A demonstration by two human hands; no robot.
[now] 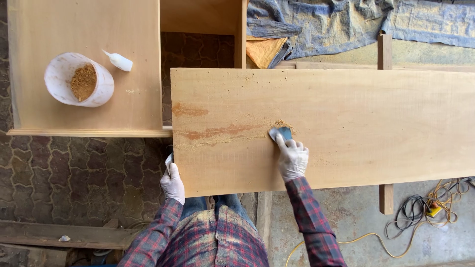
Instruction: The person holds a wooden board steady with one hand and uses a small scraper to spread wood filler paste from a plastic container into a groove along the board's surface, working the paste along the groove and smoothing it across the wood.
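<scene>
A long pale wooden board (356,123) lies across supports in front of me. Brownish filler streaks (217,131) and loose sawdust mark its left part. My right hand (293,158), in a white glove, presses a small blue scraper (281,133) onto the board beside a little sawdust heap. My left hand (172,184), also gloved, rests at the board's near left corner and grips a small pale object that I cannot make out.
A white tub of sawdust (79,80) and a small white glue bottle (118,61) sit on a wooden panel (133,104) at left. Blue tarp (346,22) lies beyond. Coiled cables (420,212) lie on the floor at right. Paving stones (64,178) at left.
</scene>
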